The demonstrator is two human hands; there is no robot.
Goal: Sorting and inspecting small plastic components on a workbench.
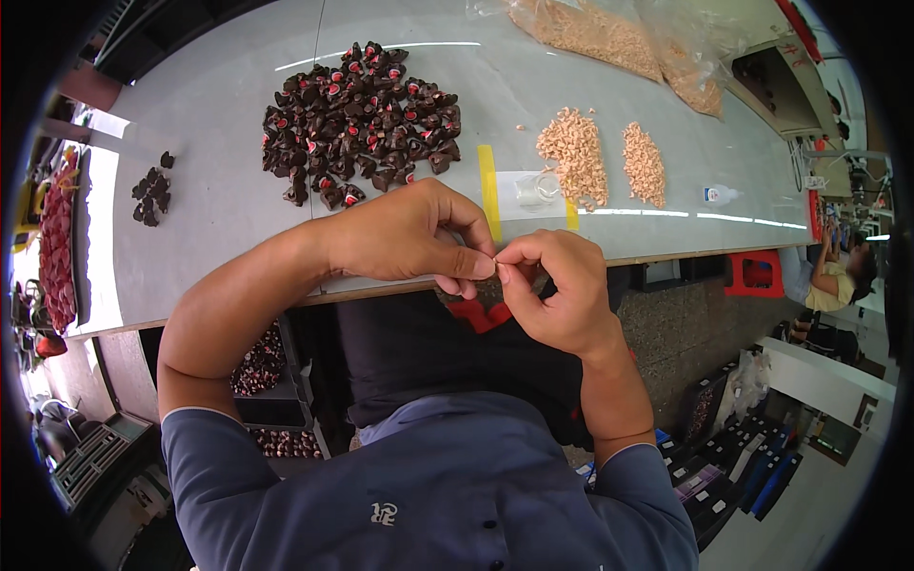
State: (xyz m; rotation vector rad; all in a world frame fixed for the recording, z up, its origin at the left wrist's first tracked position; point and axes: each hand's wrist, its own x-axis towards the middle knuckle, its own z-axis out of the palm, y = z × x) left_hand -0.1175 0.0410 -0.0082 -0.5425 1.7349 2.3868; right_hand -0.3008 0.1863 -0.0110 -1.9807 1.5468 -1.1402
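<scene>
Above the near edge of the grey table [419,114], my left hand [400,233] and my right hand [562,290] meet fingertip to fingertip. Both are closed in a pinch on something tiny between them, mostly hidden by the fingers. Just beyond my left hand spreads a large heap of dark brown, shell-like pieces [362,124], some with red and white inside. Past my right hand lie a pile of small beige pieces [573,152] and a smaller beige pile [644,164]. A small clear round container [536,189] sits between yellow tape strips [489,190].
Clear bags of beige pieces [609,43] lie at the far right, and a small white bottle [721,195] nearer the right end. A few dark pieces [152,195] are at the left. Below stand trays of small parts [262,366] and a red stool [752,274]; another person [838,276] sits far right.
</scene>
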